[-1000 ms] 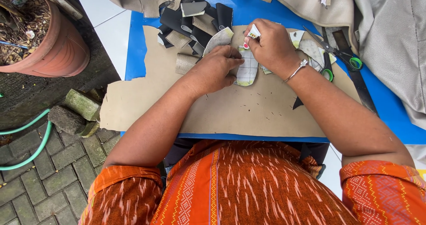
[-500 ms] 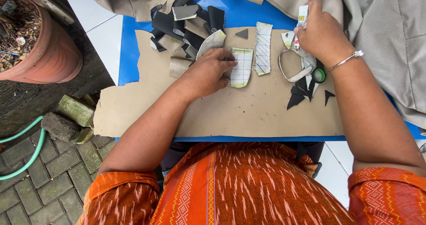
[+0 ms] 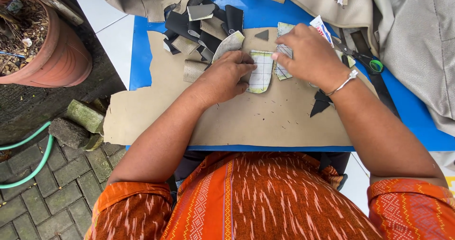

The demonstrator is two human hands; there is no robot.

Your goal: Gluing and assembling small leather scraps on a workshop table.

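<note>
**A:** Head view, looking straight down at your lap board. Your left hand is curled, fingers pressed down on the gridded paper pattern piece, which lies flat on the tan sheet, upper middle. Your right hand sits just beside it, fingers bunched and resting on a second gridded strip. Can't tell if you're pinching that one or only pressing it; the knuckles hide the tips.

**B:** What's crowding you?

**A:** Mostly the far side. A pile of black and grey offcuts is stacked right above your left hand, one pale piece touching your knuckles. Scissors with green handles lie just past your right wrist, partly under it, next to a black strap. A couple of small dark triangular scraps sit near your forearm, another up by the top edge.

**B:** Edges and room?

**A:** The tan sheet's near half is bare, between your arms and your orange patterned top. Its left edge is ragged and hangs off the blue board. Grey fabric crowds the right. Off to the left, well apart: a terracotta pot, loose stones and a green hose on paving.
</note>
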